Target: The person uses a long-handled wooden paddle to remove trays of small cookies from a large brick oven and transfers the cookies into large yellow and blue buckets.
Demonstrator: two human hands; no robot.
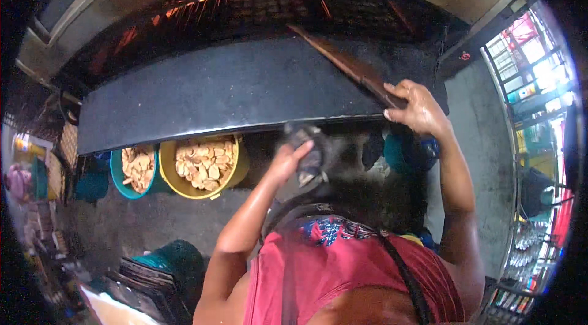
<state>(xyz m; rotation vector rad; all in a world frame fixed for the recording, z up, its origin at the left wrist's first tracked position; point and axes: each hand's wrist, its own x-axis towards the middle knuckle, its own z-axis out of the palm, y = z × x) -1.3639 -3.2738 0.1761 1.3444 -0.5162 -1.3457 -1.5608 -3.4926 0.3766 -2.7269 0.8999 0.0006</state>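
The person wears a sleeveless red top with a blue-and-red printed patch near the neckline. A dark strap runs diagonally across the top. Both arms are bare and look wet.

I see the broad black ledge lying bare left of the long wooden handle, so a hand has room there. Below it, the yellow tub and teal tub (both full of pale pieces) block the gap; grey floor beside them stays passable.
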